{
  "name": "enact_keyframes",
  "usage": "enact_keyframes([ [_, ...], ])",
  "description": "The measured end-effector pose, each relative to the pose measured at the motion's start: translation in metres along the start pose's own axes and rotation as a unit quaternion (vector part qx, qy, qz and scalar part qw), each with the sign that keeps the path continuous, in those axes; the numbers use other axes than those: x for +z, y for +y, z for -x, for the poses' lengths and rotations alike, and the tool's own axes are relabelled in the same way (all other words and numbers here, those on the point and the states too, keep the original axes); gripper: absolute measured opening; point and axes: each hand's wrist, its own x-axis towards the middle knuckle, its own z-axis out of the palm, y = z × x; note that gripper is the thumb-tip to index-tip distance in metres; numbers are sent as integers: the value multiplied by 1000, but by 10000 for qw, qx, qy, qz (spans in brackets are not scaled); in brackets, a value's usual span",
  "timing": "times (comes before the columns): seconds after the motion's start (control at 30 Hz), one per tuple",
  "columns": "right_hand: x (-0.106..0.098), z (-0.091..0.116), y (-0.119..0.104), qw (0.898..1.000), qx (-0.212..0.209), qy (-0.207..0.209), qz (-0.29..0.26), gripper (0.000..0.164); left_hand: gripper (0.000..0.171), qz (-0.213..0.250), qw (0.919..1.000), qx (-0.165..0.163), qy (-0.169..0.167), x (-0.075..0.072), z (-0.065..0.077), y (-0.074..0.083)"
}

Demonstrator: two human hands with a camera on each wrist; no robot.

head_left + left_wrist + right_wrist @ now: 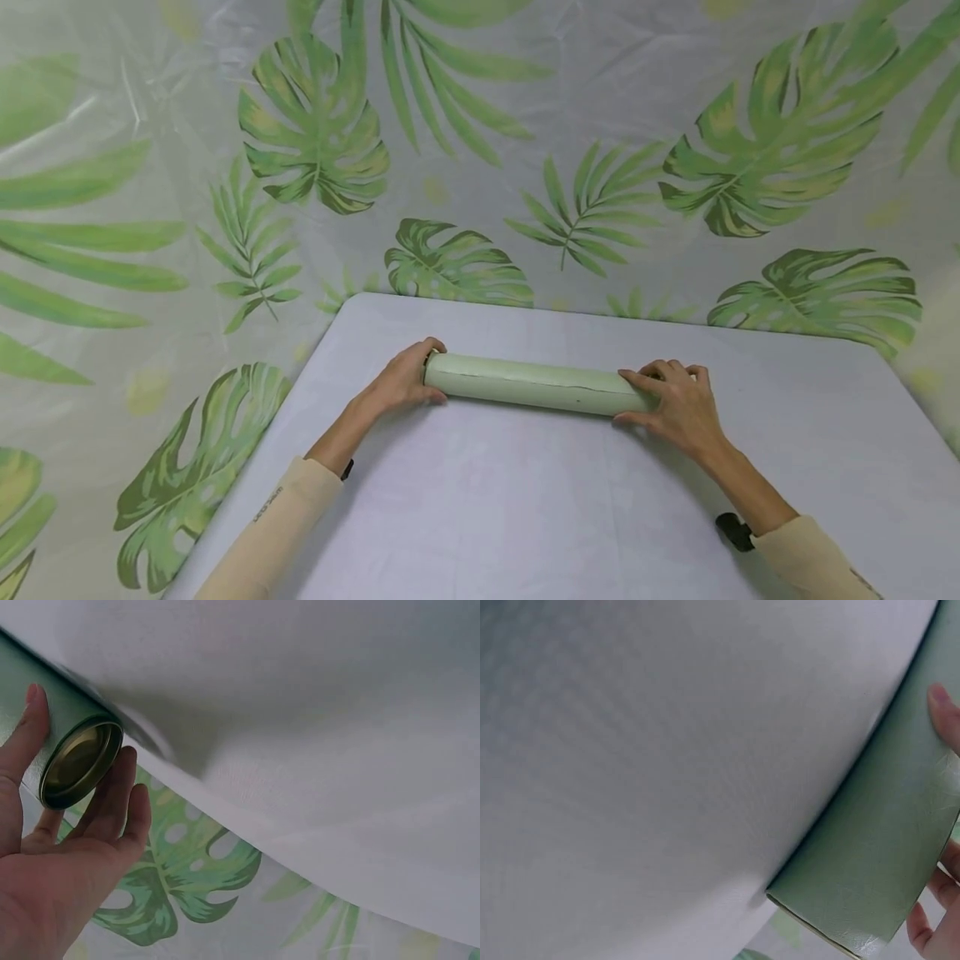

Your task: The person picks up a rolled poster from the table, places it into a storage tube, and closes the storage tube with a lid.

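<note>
A long pale green tube (pixel 532 383) lies sideways on the white table, a thin seam running along its length. My left hand (pixel 399 383) grips its left end, thumb on the near side and fingers on the far side. In the left wrist view, that end shows a recessed, gold-coloured metal cap (pixel 79 761). My right hand (pixel 684 408) holds the tube near its right end, thumb toward me and fingers over the far side. The right wrist view shows the smooth green side of the tube (pixel 870 840) between thumb and fingers; the right end is largely hidden in the head view.
The white-covered table (pixel 510 508) has rounded far corners. Behind and left of it hangs a shiny pale sheet (pixel 465 183) printed with green leaves. A dark band (pixel 735 532) sits at the right wrist.
</note>
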Motion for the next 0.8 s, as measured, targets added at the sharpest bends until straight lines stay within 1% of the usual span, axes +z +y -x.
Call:
enact_keyframes([
  [0.13, 1, 1, -2, 10000, 66, -36, 21, 84, 71, -36, 9998, -40, -216, -4, 2, 2],
  [0.2, 1, 0, -2, 10000, 67, -26, 64, 85, 72, -85, 9996, -39, -263, -6, 2, 2],
  [0.37, 0, -4, -3, 9998, 57, -59, 166, 82, 71, -121, 9999, 24, -115, -6, 0, 3],
  [0.5, -2, -5, -5, 9996, 124, -110, 229, 81, 69, -87, 9999, 107, -6, -2, -1, 0],
  [0.63, -3, -4, -7, 9994, 256, -192, 133, 80, 69, -114, 9994, 258, 183, 3, 0, -1],
  [0.8, -3, -4, -9, 9984, 365, -430, -57, 79, 69, -78, 9992, 234, 325, 4, 3, 0],
])
